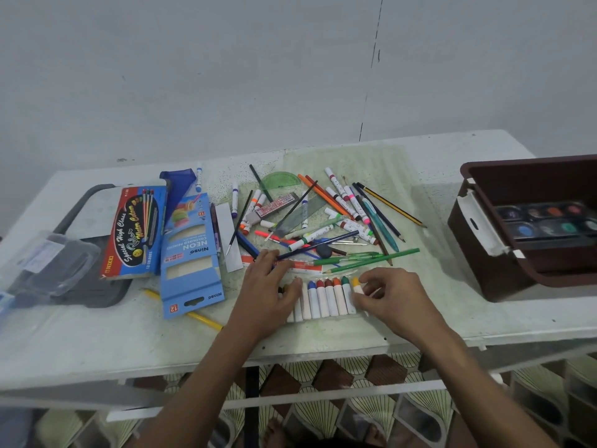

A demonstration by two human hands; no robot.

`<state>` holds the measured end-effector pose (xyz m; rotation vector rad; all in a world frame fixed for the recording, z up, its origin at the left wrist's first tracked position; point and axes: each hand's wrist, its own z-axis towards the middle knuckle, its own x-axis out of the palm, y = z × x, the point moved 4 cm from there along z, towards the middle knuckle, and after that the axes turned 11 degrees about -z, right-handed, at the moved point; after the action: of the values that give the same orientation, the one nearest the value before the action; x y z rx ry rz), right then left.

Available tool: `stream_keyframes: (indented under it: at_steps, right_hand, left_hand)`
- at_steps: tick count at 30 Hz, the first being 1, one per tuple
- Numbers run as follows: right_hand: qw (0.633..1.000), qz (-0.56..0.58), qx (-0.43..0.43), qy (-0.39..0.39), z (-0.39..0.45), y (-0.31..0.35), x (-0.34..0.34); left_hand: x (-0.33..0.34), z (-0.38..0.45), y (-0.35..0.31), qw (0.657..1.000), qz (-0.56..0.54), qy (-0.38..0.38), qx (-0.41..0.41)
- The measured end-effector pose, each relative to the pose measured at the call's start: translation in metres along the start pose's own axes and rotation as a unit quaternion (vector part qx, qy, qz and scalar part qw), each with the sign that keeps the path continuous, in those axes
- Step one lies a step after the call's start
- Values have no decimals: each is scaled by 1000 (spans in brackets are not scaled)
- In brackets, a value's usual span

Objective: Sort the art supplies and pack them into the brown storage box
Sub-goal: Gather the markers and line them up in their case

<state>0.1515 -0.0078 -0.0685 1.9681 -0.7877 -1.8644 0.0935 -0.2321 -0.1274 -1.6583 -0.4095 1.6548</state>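
Observation:
A row of white crayon sticks (326, 299) with coloured tips lies side by side in a clear sleeve near the table's front edge. My left hand (268, 286) lies flat across the row's left end, fingers spread. My right hand (387, 295) pinches the sleeve's right end with curled fingers. Behind them sits a loose pile of markers, pencils and pens (323, 218). The brown storage box (504, 253) stands at the right with a paint palette (546, 221) inside.
A blue neon pencil carton (190, 253) and a red water-colour box (135, 227) lie at the left beside a grey tray (80, 221) and a clear plastic case (48, 263). A yellow pencil (200, 318) lies near the front edge.

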Motion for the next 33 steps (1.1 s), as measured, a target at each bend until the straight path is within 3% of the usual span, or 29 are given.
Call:
stream_keyframes:
  at_steps: [12,20,33]
  right_hand:
    - [998,-66,-2,18,-2,1,6]
    - [994,-103,-19,-11,2,7,10]
    - [993,-87,-68,-31,-2,8,11]
  left_hand:
    - [1,1,2,1000,8,-3,6]
    - [0,-1,-1,1000,0,1,-7]
    - [-1,-1,-1,1000,8,5,-7]
